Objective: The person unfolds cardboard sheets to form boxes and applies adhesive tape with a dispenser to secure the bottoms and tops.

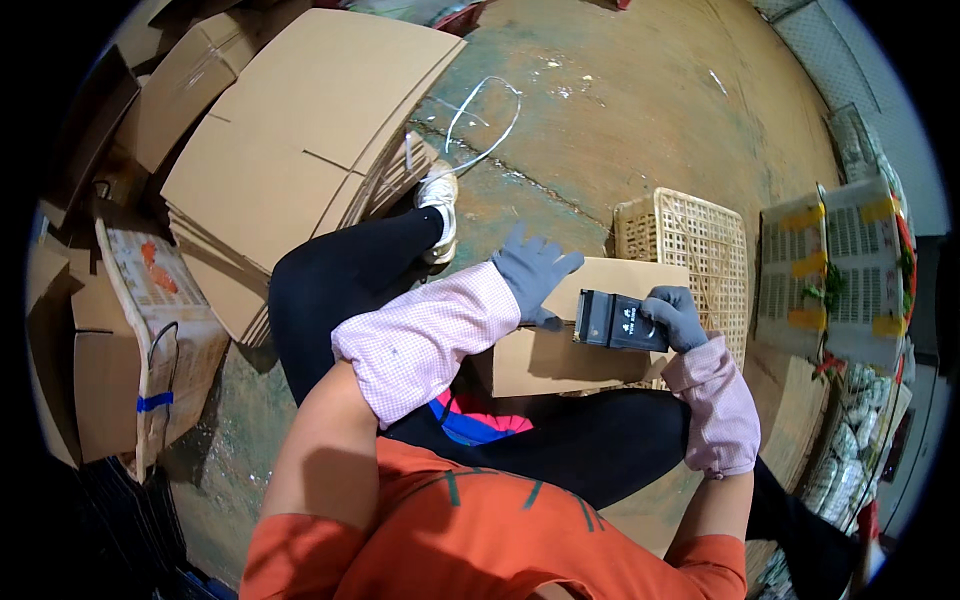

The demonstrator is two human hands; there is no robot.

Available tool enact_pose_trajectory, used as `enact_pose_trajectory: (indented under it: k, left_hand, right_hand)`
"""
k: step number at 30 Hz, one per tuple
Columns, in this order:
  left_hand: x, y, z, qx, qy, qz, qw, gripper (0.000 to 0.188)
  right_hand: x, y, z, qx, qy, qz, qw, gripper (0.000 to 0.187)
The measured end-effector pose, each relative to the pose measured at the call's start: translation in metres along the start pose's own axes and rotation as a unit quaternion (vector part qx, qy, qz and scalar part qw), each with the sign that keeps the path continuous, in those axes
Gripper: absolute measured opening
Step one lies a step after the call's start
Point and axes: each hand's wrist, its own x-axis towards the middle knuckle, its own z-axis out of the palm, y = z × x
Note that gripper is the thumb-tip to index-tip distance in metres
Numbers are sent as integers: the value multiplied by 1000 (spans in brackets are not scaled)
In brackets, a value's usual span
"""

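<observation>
Tape dispenser [612, 320], black and blocky, lies over the middle of the cardboard box [555, 368], right of the center of the frame. The right hand [676, 318], in a grey glove, has its grip closed around the dispenser's right end. The left hand [530, 275], gloved too, has its fingers spread wide and holds nothing; its thumb is at the box's left edge, but I cannot tell if it presses down. To do this well, I think the tool should stay flat and straight along the line between the flaps, with the left hand keeping the box still and its fingers out of the way. The box is smooth, tan and stiff, with straight edges. The dispenser looks hard and a bit shiny. The checked sleeve covers [440, 340] are soft and puffy. Big flat cardboard sheets [320, 125] make a pile at the upper left. A tan basket [697, 262] full of little holes is just beyond the box, and a thin white strap [515, 115] curls on the rough, dusty floor [630, 140] at the upper middle.
</observation>
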Motion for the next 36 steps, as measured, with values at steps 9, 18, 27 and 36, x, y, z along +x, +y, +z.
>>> enact_pose_trajectory:
  k: [9,18,27,36]
  left_hand:
    - [-45,38,-7,-636,98,-352,680,36]
    - [-33,58,7,-743,31,-318,588,16]
    - [-54,58,15,-549,195,-327,744,18]
    - [-136,15,32,-425,254,-449,744,14]
  right_hand:
    - [0,-7,0,-65,-22,-4,998,21]
    - [2,-20,2,-87,-52,-7,995,27]
    - [10,-26,3,-141,-117,18,983,39]
    - [13,-31,11,-199,-127,-10,972,44]
